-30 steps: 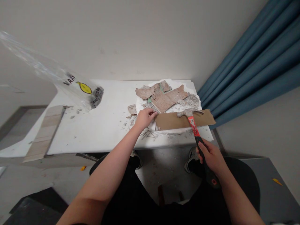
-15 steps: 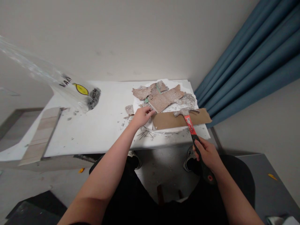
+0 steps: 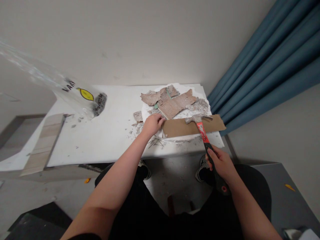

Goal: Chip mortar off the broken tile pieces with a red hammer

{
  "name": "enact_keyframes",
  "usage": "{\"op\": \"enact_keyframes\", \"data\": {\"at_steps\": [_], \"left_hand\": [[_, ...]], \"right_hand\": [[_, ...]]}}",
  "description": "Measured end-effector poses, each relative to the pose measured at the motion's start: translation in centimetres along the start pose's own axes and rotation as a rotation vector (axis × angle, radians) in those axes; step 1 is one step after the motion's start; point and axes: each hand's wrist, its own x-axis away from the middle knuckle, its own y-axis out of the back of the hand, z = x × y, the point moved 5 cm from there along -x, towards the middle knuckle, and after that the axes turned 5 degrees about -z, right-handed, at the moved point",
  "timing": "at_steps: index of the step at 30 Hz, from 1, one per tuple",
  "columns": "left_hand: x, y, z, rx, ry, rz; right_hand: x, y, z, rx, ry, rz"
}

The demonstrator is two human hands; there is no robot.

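Note:
My right hand (image 3: 221,163) is wrapped round the black grip of a claw hammer (image 3: 203,135). The hammer's worn metal head lies over a long brown strip (image 3: 177,128), which looks like cardboard or board. At the strip's left end is my left hand (image 3: 153,124), its fingers curled and pressed together. What those fingers pinch, if anything, is too small to make out. Just behind them lie torn, perforated brown sheets (image 3: 175,105) with grey crumbled bits. Several thin nails (image 3: 156,142) are scattered in front of the strip.
All this rests on a white-covered table (image 3: 112,130). A clear plastic bag (image 3: 75,93) with grey debris stands on the left, near a wood-patterned plank (image 3: 46,140) over the table's edge. A blue curtain (image 3: 262,63) hangs at right, and a wall is behind.
My left hand has shifted slightly right, and its fingers have drawn closer together at the strip's end. The hammer and my right hand stay in nearly the same place.

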Motion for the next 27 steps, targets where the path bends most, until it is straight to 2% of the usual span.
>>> {"op": "enact_keyframes", "data": {"at_steps": [5, 11, 15, 17, 19, 22, 27], "left_hand": [[0.0, -0.4, 0.0, 0.007, -0.028, -0.006], [0.5, -1.0, 0.1, 0.035, -0.048, -0.013], [0.9, -1.4, 0.3, 0.054, -0.043, -0.050], [1.0, -1.6, 0.3, 0.063, -0.047, -0.070], [1.1, -1.8, 0.3, 0.068, -0.049, -0.075], [1.2, -2.1, 0.2, 0.076, -0.053, -0.081], [1.3, -2.1, 0.2, 0.087, -0.063, -0.102]], "right_hand": [[0.0, 0.0, -0.1, -0.011, -0.017, -0.013], [0.3, 0.1, 0.0, 0.076, 0.040, 0.006], [0.4, -1.0, -0.8, -0.072, -0.054, 0.119], [0.5, -1.3, -0.8, -0.110, -0.103, 0.128], [0.6, -1.2, 0.2, -0.040, -0.074, 0.077], [1.0, -0.9, 2.8, 0.112, 0.050, -0.007], [0.7, -2.9, 6.4, 0.155, 0.071, 0.090]]}}
